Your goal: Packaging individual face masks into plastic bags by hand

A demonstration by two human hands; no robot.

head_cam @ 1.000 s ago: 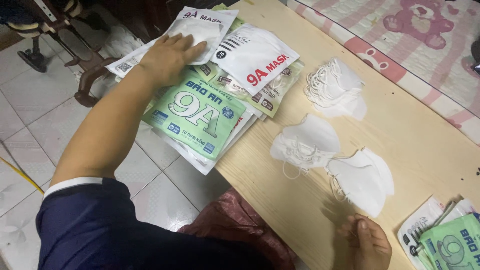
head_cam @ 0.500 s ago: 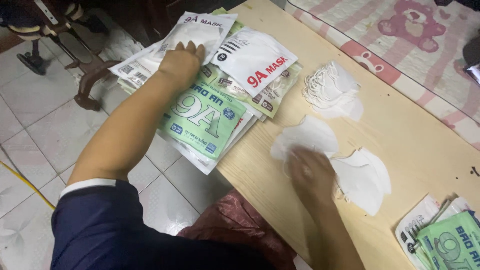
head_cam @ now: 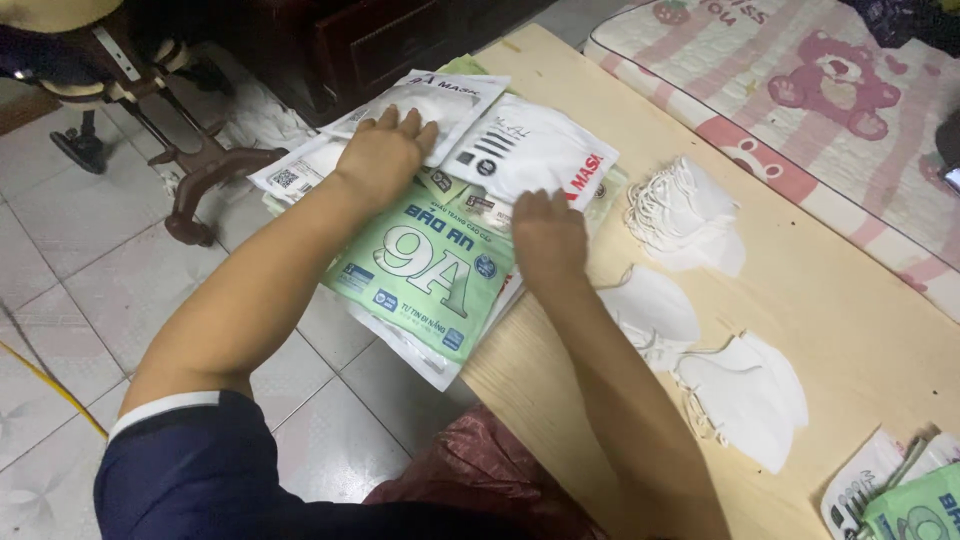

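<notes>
left hand [head_cam: 385,150] lies flat, fingers spread, pressing the white packs [head_cam: 420,105] at the table's far left corner, as before. my right hand [head_cam: 548,238] has come over from the loose masks [head_cam: 650,310] and now rests, fingers together, on the white pack [head_cam: 535,150] beside the green pack [head_cam: 425,275]. i think it's pinching that pack's edge, though it's hard to see. both hands are now on the pile overhanging the left edge.

single head view, looking steeply down, close over wooden table [head_cam: 800,300]
</notes>
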